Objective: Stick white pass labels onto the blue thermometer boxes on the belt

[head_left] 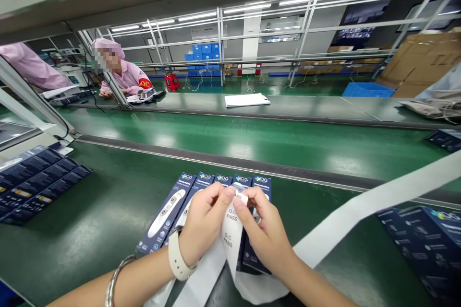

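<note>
Both my hands are pinched on a white strip of round "Q.C PASS" stickers (231, 223) held over a row of dark blue thermometer boxes (166, 213). My left hand (201, 228), with a white watch and a bracelet, grips the strip's top edge with thumb and fingers. My right hand (264, 232) pinches the same spot from the right. The strip's backing paper (363, 206) trails off to the right and hangs down under my wrists. The boxes lie side by side on the green table (108, 220).
More blue boxes lie at the left (36, 182) and at the right (421, 240). A green conveyor belt (252, 141) runs across beyond the table. A person in pink (122, 74) sits at the far bench, with white papers (247, 100) and cardboard cartons (421, 62) further right.
</note>
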Action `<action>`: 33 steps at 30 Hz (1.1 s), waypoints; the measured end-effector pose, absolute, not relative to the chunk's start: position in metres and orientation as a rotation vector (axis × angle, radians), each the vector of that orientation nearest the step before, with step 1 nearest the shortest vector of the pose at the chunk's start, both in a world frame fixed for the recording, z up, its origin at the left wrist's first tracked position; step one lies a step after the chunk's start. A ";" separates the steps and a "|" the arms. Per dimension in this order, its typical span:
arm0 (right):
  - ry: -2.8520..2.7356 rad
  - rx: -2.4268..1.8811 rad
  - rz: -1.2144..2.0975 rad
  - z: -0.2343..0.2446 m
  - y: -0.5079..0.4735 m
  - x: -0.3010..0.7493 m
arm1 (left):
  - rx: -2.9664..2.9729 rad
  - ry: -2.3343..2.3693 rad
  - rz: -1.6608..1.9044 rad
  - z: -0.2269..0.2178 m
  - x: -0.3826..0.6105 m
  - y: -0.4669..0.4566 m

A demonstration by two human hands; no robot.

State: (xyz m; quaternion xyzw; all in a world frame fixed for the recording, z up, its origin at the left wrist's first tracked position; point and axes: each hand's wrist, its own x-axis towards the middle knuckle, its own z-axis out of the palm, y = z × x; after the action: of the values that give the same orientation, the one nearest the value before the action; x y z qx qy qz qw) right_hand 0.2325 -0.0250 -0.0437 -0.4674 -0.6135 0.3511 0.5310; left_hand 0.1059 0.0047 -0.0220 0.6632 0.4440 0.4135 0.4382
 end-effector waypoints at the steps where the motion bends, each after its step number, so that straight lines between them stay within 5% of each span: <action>1: -1.463 -1.133 0.821 -0.044 -0.024 0.234 | 1.642 1.123 1.010 -0.022 0.108 0.006; 12: -1.308 -1.364 0.541 -0.068 0.007 0.272 | 1.292 1.032 0.728 -0.017 0.142 0.021; 19: -0.843 -1.328 0.814 -0.096 0.023 0.283 | 1.083 1.088 0.548 -0.022 0.174 0.044; 33: -1.270 -1.236 0.575 -0.096 0.031 0.308 | 1.032 1.218 0.443 -0.024 0.184 0.057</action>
State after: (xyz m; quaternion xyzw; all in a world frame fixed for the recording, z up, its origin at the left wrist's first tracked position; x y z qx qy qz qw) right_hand 0.3085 0.0314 -0.0959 -0.5326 -0.5471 0.2475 0.5965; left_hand 0.1842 0.0569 -0.0244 0.4590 0.5416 0.1972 0.6761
